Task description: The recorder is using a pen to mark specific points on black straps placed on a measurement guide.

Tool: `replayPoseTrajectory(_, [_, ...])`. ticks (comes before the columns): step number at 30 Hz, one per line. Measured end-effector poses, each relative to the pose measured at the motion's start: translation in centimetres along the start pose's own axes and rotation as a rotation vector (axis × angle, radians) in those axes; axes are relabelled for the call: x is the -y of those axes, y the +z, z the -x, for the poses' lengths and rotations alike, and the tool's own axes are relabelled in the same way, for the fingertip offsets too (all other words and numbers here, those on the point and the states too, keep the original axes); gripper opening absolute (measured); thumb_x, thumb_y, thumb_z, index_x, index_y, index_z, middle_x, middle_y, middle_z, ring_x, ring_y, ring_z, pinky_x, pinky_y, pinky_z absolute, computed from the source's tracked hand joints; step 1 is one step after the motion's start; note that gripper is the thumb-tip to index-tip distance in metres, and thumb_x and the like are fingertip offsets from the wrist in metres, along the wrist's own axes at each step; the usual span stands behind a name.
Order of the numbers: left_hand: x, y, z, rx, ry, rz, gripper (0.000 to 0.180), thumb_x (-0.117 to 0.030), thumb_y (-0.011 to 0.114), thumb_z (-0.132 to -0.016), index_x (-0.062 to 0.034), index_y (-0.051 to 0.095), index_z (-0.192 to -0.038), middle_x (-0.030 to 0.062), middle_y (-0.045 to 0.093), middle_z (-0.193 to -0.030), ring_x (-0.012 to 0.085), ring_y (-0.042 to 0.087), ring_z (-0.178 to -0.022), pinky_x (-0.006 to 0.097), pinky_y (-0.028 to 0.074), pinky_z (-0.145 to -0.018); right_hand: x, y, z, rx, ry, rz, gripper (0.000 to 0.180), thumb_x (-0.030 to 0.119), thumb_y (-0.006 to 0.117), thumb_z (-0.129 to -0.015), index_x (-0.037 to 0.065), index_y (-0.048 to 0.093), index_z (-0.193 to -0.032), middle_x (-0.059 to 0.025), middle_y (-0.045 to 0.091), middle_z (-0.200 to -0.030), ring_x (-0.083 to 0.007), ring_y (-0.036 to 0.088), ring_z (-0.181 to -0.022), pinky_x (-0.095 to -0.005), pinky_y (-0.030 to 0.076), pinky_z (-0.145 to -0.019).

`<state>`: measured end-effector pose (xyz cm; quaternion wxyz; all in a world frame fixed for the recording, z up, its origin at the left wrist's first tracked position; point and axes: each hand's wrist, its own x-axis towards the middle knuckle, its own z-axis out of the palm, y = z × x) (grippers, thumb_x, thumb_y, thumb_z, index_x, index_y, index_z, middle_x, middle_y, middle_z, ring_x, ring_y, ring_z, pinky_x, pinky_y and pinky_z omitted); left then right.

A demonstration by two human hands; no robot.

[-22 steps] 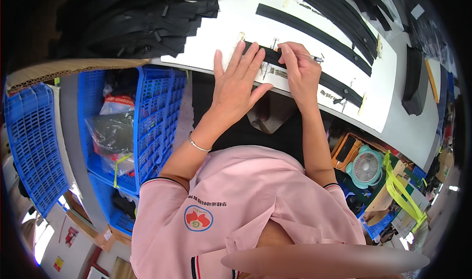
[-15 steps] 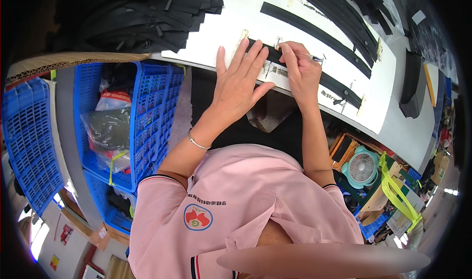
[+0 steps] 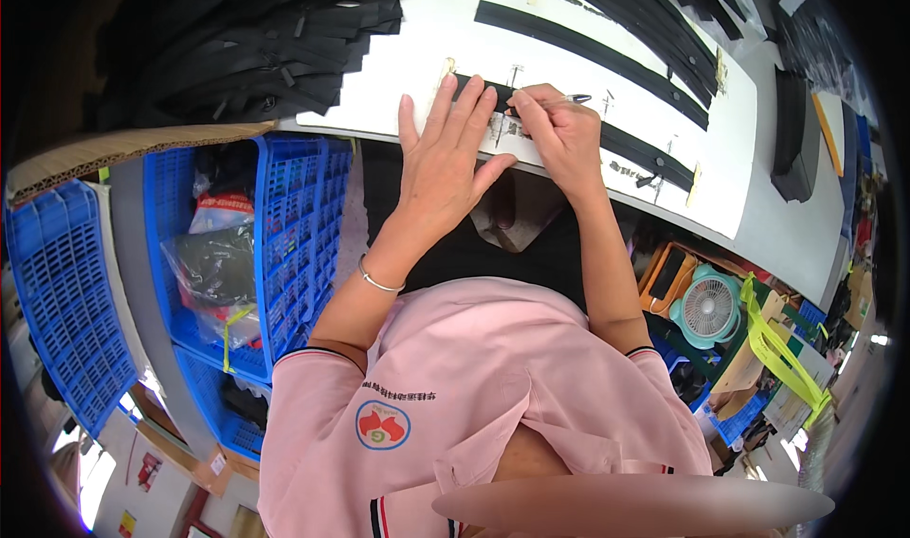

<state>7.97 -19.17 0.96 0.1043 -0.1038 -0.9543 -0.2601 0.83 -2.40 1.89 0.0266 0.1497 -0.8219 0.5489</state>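
Note:
My left hand (image 3: 445,164) lies flat with its fingers spread, the fingertips resting on the left end of a long black strip (image 3: 649,159) along the board's near edge. Close to its right, my right hand (image 3: 561,140) is closed around a pen (image 3: 576,98). The pen's back end sticks out above the knuckles; its tip is hidden by the fingers, close to the strip. Beneath both hands is a white board (image 3: 393,83) with dark marks on it. Farther back, a second black strip (image 3: 588,56) lies across the board.
A pile of black strips (image 3: 256,54) covers the back left, and more strips (image 3: 626,17) lie at the back right. A black folded piece (image 3: 794,140) stands right of the board. Blue crates (image 3: 303,225) are at my left; a small turquoise fan (image 3: 707,309) sits below the table's right side.
The right hand has shifted left along the strip, closer to my left hand, and the pen is tilted differently. My left hand stays flat on the strip. The whole view has shifted slightly.

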Motion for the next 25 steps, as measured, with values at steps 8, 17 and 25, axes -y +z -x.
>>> replayPoseTrajectory(8, [-0.2, -0.2, -0.1, 0.041, -0.018, -0.013, 0.076, -0.04, 0.075, -0.091, -0.009, 0.047, -0.154, 0.0112, 0.045, -0.159, 0.0331, 0.031, -0.154, 0.064, 0.009, -0.122, 0.3, -1.2, 0.4, 0.039, -0.016, 0.026, 0.022, 0.011, 0.065, -0.097, -0.006, 0.074, -0.086, -0.0071, 0.076, -0.083, -0.0128, 0.066, -0.064, -0.0263, 0.051, -0.06])
replayPoseTrajectory(17, [-0.1, -0.2, -0.1, 0.064, 0.01, -0.053, 0.076, -0.043, 0.072, -0.093, -0.007, 0.046, -0.154, 0.0134, 0.042, -0.162, 0.0348, 0.028, -0.155, 0.064, 0.005, -0.123, -1.6, -8.1, 2.9, -0.359, 0.156, 0.082, 0.022, 0.01, 0.065, -0.099, -0.007, 0.074, -0.089, -0.0046, 0.074, -0.08, -0.0048, 0.059, -0.064, -0.0219, 0.045, -0.058])
replayPoseTrajectory(25, [-2.8, 0.8, -1.1, 0.125, 0.114, 0.029, 0.094, -0.055, 0.07, -0.091, -0.0084, 0.031, -0.163, 0.0158, 0.031, -0.168, 0.0396, 0.02, -0.158, 0.069, -0.001, -0.121, -2.6, -7.8, 3.1, -0.331, 0.173, 0.045, 0.022, 0.011, 0.066, -0.099, -0.007, 0.073, -0.087, -0.0033, 0.074, -0.082, -0.0055, 0.056, -0.062, -0.0243, 0.044, -0.057])
